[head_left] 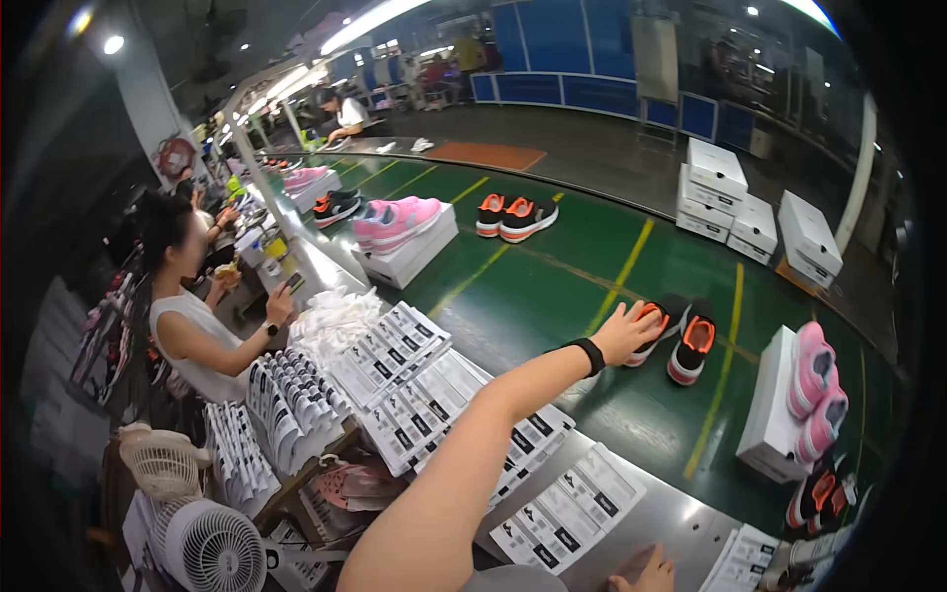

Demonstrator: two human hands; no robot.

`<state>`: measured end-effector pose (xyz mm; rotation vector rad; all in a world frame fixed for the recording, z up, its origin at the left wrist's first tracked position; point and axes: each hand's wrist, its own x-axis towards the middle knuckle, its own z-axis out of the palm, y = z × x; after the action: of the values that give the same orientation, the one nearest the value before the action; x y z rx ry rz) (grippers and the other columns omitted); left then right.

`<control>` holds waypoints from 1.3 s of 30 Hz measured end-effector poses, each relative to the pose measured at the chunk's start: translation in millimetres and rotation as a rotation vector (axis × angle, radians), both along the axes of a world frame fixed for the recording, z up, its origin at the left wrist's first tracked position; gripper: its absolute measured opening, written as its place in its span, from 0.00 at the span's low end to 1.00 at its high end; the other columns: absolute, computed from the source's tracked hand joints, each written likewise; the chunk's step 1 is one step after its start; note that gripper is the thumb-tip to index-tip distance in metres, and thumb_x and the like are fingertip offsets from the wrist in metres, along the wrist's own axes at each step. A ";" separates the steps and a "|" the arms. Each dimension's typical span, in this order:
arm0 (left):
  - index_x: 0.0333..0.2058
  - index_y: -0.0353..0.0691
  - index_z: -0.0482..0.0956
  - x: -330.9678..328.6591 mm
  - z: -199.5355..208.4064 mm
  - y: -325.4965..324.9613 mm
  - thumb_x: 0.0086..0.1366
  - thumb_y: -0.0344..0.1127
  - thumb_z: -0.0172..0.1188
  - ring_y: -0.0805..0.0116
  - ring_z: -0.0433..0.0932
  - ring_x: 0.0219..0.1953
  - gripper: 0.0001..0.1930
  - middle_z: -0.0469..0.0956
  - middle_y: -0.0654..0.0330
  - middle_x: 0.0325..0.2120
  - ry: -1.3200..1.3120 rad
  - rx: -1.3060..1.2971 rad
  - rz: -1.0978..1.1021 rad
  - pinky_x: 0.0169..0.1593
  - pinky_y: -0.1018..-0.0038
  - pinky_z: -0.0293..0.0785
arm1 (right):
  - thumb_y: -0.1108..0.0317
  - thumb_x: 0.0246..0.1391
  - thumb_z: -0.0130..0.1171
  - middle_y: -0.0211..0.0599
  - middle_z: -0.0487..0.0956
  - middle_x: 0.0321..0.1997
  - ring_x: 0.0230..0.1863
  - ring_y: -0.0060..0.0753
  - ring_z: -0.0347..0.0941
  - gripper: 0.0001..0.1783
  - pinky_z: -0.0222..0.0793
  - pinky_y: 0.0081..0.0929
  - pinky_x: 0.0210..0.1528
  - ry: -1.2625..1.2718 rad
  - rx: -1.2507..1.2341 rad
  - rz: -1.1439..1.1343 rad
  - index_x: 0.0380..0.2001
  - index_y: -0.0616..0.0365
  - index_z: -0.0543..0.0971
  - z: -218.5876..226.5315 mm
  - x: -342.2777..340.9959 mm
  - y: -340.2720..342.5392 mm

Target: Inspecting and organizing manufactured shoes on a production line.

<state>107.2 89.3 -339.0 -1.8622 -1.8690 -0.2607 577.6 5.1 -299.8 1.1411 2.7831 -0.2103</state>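
Note:
My left hand, with a black band at the wrist, reaches across to a black sneaker with an orange lining on the green conveyor belt. Its fingers close over the shoe's opening and hide part of it. The matching sneaker stands just to the right, untouched. Low in the picture, my right hand is partly cut off, its fingers apart over the metal edge of the line and holding nothing. Printed label sheets lie beside it.
Pink sneakers rest on a white box at the right; another pink pair tops a box farther left. White boxes stand across the belt. Stacked labels and fans are on my left, near a seated person.

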 end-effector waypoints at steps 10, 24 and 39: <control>0.48 0.39 0.74 4.1 -19.4 104.0 0.49 0.35 0.66 0.51 0.77 0.43 0.25 0.81 0.55 0.33 -0.120 -0.202 -0.010 0.53 0.50 0.68 | 0.56 0.38 0.72 0.48 0.83 0.31 0.32 0.53 0.80 0.55 0.74 0.46 0.38 -0.034 -0.151 -0.127 0.68 0.63 0.58 -50.0 -13.7 32.4; 0.32 0.41 0.83 55.0 -28.2 121.5 0.41 0.71 0.63 0.55 0.81 0.31 0.36 0.81 0.53 0.24 -0.481 -0.129 0.131 0.38 0.60 0.71 | 0.62 0.49 0.61 0.44 0.83 0.25 0.25 0.50 0.79 0.47 0.73 0.42 0.30 0.043 -0.581 -0.189 0.67 0.73 0.53 4.9 -43.6 32.6; 0.24 0.38 0.80 162.6 110.5 -96.4 0.45 0.75 0.61 0.51 0.77 0.18 0.37 0.73 0.52 0.11 -0.495 -0.461 -0.316 0.23 0.62 0.69 | 0.46 0.52 0.66 0.62 0.67 0.63 0.61 0.54 0.68 0.57 0.69 0.39 0.54 0.704 -0.749 -0.114 0.72 0.63 0.47 -3.8 -5.7 26.0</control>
<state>269.8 -7.2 -228.4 -2.6056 -2.0659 -0.4629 571.9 31.1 -303.6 1.1354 2.6520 -1.7791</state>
